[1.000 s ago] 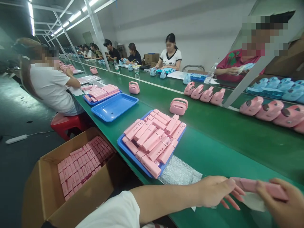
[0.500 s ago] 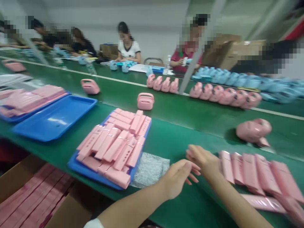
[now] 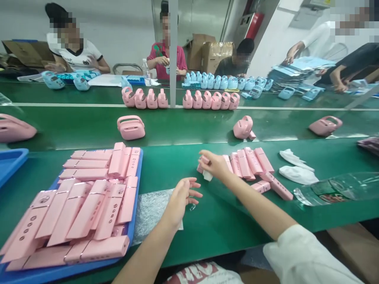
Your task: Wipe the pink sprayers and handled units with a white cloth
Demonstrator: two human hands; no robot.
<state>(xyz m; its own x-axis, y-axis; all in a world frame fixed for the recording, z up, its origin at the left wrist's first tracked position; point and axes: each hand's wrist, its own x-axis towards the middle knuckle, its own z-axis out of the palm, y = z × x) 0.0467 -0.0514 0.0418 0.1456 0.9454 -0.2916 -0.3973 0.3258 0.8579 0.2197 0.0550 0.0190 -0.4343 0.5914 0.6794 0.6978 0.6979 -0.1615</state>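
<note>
My left hand [image 3: 178, 200] is open above the green table, fingers apart and nothing held in them. A small clear scrap [image 3: 192, 206] shows just by its fingertips. It is nearest a clear bubble-wrap sheet [image 3: 151, 211] that lies flat. Farther right, my right hand [image 3: 216, 165] is closed round a small pink piece [image 3: 202, 163], mostly hidden by the fingers. A white scrap [image 3: 207, 175] shows under that hand; whether it is held I cannot tell. Beyond the right wrist is a row of pink oblong boxes [image 3: 244, 163], with a few more lying askew before it.
To the left, a blue tray [image 3: 138, 173] is heaped with pink oblong boxes [image 3: 85, 209]. Pink handled cases [image 3: 131, 128] stand along the green belt. White cloths [image 3: 297, 173] and a clear bottle [image 3: 340, 189] lie at right. People sit across, beside blue cases [image 3: 225, 82].
The view has swung right, bringing the bottle and white cloths into sight. My hands have moved apart, and a pink piece now shows in my right hand. My left hand stays open.
</note>
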